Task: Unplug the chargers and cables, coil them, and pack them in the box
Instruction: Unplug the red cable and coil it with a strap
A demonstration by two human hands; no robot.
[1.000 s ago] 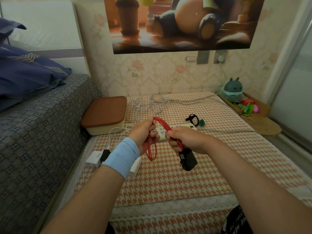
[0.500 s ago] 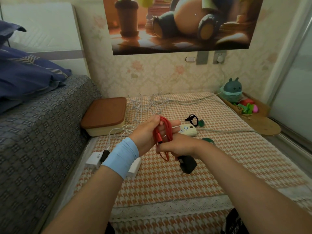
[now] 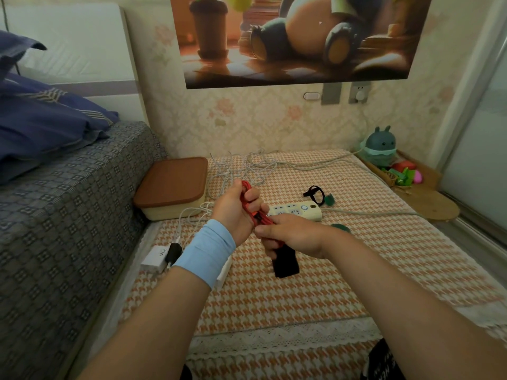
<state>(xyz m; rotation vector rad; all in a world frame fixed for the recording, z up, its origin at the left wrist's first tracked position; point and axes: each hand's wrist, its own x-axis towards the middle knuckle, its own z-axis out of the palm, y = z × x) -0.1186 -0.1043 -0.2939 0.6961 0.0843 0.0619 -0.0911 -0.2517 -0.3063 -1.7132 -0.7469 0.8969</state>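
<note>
Black charger (image 3: 285,263) hung just below the right hand (image 3: 295,237), whose grip pinched the coiled red cable (image 3: 244,187) at frame centre; the left hand (image 3: 231,215) clutched the same bundle. Beyond lay a white power strip (image 3: 297,211), then the lidded box (image 3: 171,185), centre left.

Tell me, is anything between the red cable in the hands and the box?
Yes. The brown lid sits closed on the box, beside the left hand, so the red cable cannot go in yet. Thin white cables lie on the mat between them.
</note>
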